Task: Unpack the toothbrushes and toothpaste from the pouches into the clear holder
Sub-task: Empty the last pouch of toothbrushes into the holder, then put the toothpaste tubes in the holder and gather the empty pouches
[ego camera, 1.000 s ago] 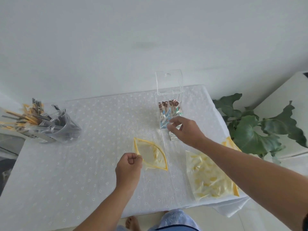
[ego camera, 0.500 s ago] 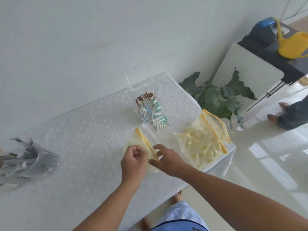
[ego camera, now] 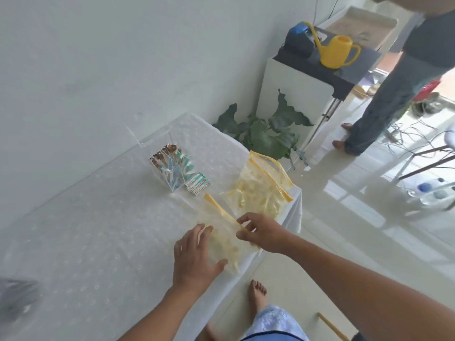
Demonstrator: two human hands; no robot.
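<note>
A clear holder (ego camera: 170,166) with several wrapped toothbrushes and toothpaste tubes stands on the white table (ego camera: 98,230). A small toothpaste box (ego camera: 198,184) lies beside it on the right. A yellow-edged clear pouch (ego camera: 225,235) lies near the table's front edge. My right hand (ego camera: 262,232) pinches its yellow zip edge. My left hand (ego camera: 197,257) rests flat on the pouch with fingers spread. A second, fuller pouch (ego camera: 258,193) sits at the table's right corner.
A blurred clear bag of items (ego camera: 17,296) lies at the table's far left. A leafy plant (ego camera: 268,134) stands past the table's right end. Behind it is a white cabinet with a yellow watering can (ego camera: 338,51). Another person (ego camera: 394,89) stands on the floor at right.
My view has swung to the right. The near pouch now lies closer to the front edge and the right corner. My left hand has opened from a fist and lies flat on it.
</note>
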